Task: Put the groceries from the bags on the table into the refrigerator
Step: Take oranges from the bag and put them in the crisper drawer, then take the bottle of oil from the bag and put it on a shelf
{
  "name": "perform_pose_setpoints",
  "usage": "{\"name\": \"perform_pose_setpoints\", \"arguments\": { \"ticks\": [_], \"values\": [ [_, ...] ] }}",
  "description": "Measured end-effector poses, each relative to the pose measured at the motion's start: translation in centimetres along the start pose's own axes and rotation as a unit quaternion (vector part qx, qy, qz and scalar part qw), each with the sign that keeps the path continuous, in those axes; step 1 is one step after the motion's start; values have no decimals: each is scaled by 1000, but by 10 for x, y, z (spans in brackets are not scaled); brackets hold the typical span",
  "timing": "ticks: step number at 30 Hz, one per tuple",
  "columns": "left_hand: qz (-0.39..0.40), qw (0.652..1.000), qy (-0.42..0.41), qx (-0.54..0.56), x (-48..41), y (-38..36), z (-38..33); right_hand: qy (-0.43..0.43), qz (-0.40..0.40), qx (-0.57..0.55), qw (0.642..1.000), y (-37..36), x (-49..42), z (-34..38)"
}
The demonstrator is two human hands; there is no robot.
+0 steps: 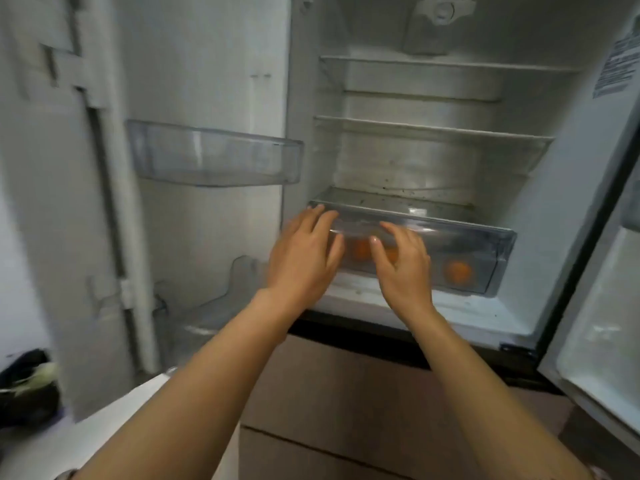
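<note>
The refrigerator stands open before me, its white interior holding two bare glass shelves (433, 128). At the bottom sits a clear plastic drawer (485, 244) with orange fruits (458, 270) showing through its front. My left hand (304, 254) rests flat against the drawer's left front edge, fingers spread. My right hand (401, 265) presses on the drawer front just beside it, fingers apart. Neither hand holds anything. Two more oranges (360, 249) are partly hidden behind my hands.
The left door hangs open with a clear door bin (214, 157) at mid height and a lower bin (207, 306) below. The right door (599, 341) is open at the right edge. Brown drawer fronts (346, 410) lie below. A dark bag (24, 386) sits at the far left.
</note>
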State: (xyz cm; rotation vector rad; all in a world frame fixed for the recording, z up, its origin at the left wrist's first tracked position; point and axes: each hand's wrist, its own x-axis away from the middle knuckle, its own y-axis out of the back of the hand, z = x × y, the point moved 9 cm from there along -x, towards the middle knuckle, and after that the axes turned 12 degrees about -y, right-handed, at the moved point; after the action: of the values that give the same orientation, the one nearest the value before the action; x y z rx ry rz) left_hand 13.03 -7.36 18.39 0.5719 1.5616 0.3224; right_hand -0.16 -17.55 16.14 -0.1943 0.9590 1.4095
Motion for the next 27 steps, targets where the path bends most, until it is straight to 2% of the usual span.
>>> {"name": "perform_pose_setpoints", "arguments": {
  "ticks": [3, 8, 11, 15, 19, 27],
  "values": [
    [-4, 1000, 10, -29, 57, 75, 7, 21, 6, -44, 999, -9, 58, 62],
    [6, 994, 56, -96, 156, 194, 38, 61, 66, -95, 991, -46, 161, 170],
    [24, 982, 134, -134, 225, 262, 78, 79, 141, -118, 980, -86, 220, 235],
    [63, 950, 230, -201, 319, 351, 129, 129, 231, -117, 957, -146, 301, 323],
    [87, 904, 329, -258, 405, 436, 173, 182, 328, -97, 922, -214, 384, 401],
    [102, 822, 458, -322, 556, 591, 257, 273, 435, -98, 852, -333, 546, 553]
  ]
}}
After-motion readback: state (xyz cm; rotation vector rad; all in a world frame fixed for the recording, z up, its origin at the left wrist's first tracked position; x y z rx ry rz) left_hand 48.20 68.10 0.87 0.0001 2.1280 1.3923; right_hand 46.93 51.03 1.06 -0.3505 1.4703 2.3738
